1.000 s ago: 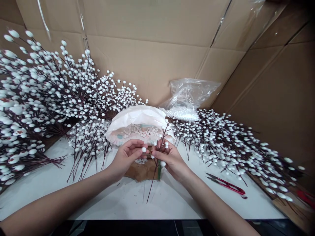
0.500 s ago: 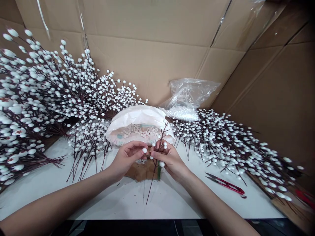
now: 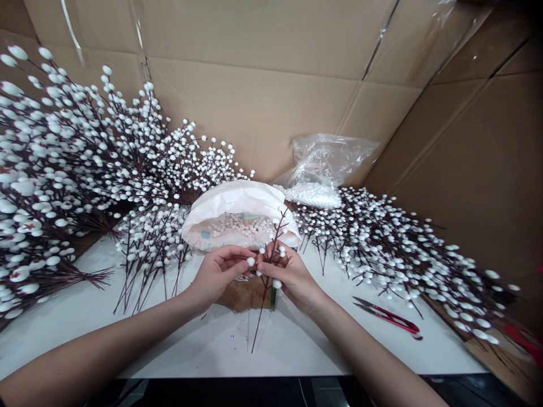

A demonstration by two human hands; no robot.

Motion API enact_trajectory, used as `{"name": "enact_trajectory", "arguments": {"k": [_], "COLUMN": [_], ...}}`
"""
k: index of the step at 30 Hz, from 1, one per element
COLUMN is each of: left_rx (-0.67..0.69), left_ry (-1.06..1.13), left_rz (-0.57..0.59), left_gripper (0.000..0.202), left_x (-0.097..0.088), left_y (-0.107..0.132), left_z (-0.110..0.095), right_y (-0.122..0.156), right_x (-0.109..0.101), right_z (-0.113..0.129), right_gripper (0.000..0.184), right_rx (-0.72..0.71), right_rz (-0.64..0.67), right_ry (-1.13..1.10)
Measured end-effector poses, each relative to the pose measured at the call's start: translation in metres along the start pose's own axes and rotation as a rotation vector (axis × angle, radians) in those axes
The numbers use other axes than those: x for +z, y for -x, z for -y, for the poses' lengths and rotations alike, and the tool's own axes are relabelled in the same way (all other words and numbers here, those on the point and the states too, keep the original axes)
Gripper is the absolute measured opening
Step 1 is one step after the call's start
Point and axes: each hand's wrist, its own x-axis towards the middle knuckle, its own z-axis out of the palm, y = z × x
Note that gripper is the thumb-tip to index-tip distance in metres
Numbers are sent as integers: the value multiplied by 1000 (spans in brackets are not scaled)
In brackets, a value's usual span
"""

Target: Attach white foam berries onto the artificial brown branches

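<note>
Between the thumb and fingers of my left hand [image 3: 223,272] is a white berry bead [image 3: 250,262]. My right hand [image 3: 294,276] is closed on a dark brown artificial berry stem [image 3: 263,308], which leans with its bare end down toward the table. A few white berries sit on its upper twigs. The two hands almost meet, and the fingertips hide whether the bead touches a twig. Just behind them, a white bag [image 3: 237,195] lies with its mouth open, showing many loose white beads [image 3: 241,225] inside.
Finished-looking berry stems are heaped at left [image 3: 85,141] and right [image 3: 382,243] on the white table [image 3: 190,350]. Red thread snips [image 3: 388,317] lie right of my right arm. A clear plastic bag [image 3: 335,155] stands behind, against cardboard walls [image 3: 254,107].
Both hands hold nearly the same place, with the bead and the stem still in them. The whole view has shifted very slightly.
</note>
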Motion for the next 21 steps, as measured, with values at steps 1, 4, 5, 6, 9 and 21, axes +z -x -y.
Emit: {"name": "enact_trajectory", "arguments": {"k": [1,4,5,6,9,21], "left_rx": [-1,2,4,5,10,8], "left_ry": [-6,-11,-11,-8,1,4], "left_rz": [0,-1,-2,-5,-8,-2], "left_gripper": [21,20,20,20,20,21], "left_x": [0,1,1,1,1,0], "left_y": [0,0,0,0,0,0], "left_z": [0,-1,-1,-2,-2,2], "right_y": [0,0,0,0,0,0], "right_x": [0,0,1,1,2,2], "right_z": [0,0,0,0,1,1], "right_gripper": [30,31,32,32,32,30], "right_rx": [1,13,18,22,25,2], "right_rz": [-2,-1,-1,-3,-17,18], "right_ry": [4,13,13,9,-11,-41]}}
